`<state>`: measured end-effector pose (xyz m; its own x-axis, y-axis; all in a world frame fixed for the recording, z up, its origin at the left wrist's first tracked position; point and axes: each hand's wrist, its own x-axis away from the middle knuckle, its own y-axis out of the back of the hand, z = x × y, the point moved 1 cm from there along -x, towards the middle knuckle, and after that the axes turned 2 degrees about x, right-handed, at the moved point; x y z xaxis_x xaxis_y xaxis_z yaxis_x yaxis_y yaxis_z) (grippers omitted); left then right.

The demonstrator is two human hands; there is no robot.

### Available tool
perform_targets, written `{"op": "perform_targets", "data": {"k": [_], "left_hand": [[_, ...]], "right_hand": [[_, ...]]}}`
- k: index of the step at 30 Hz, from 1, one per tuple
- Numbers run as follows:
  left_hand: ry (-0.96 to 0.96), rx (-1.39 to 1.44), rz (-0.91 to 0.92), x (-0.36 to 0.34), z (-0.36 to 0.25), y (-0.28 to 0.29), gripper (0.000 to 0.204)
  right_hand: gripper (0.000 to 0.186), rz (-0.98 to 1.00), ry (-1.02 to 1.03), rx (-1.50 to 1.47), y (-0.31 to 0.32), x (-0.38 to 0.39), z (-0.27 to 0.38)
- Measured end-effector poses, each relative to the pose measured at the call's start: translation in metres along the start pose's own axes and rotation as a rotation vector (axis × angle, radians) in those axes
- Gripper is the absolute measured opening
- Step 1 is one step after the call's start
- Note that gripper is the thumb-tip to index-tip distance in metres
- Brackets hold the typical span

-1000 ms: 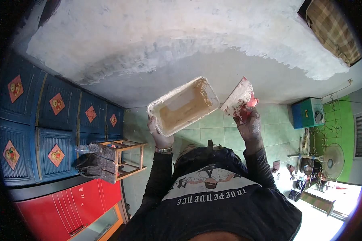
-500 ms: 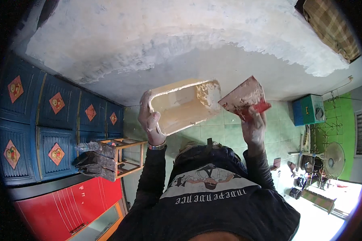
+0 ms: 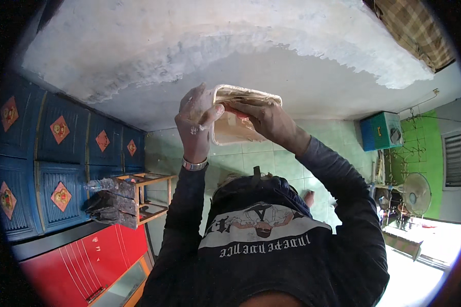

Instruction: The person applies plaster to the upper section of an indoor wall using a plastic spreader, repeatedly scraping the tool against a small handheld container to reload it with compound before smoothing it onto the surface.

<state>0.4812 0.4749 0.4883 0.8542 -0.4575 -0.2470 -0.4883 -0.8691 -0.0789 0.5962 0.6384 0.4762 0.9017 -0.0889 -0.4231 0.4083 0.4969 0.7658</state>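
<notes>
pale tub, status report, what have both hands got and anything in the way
Left hand grips pale tub at its left end. Right hand at tub's mouth, holding red-handled tool. Right hand blocks view of most of tool.

Left hand [image 3: 193, 123] grips the pale tub [image 3: 231, 131], right hand [image 3: 272, 121] holds the red scraper [image 3: 242, 115] inside it, patchy wall [image 3: 230, 48] ahead!

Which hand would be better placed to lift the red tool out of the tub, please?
Probably the right hand: it reaches into the tub and holds the red tool, while the left hand is occupied gripping the tub's side.
</notes>
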Motion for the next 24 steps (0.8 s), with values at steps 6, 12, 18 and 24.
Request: {"op": "perform_targets", "data": {"k": [6,12,18,24], "left_hand": [[-0.011,0.013,0.036,0.004,0.006,0.002,0.06],[-0.183,-0.224,0.051,0.001,0.021,-0.002,0.061],[-0.089,-0.053,0.004,0.01,0.042,-0.009,0.059],[0.012,0.045,-0.018,0.015,0.051,-0.012,0.057]], "right_hand": [[0.055,0.026,0.012,0.032,-0.02,0.005,-0.006],[0.061,0.093,-0.077,0.104,-0.033,0.015,-0.012],[0.049,0.133,-0.223,0.05,-0.038,0.026,-0.007],[0.034,0.247,-0.262,-0.033,-0.04,0.036,-0.013]]}}
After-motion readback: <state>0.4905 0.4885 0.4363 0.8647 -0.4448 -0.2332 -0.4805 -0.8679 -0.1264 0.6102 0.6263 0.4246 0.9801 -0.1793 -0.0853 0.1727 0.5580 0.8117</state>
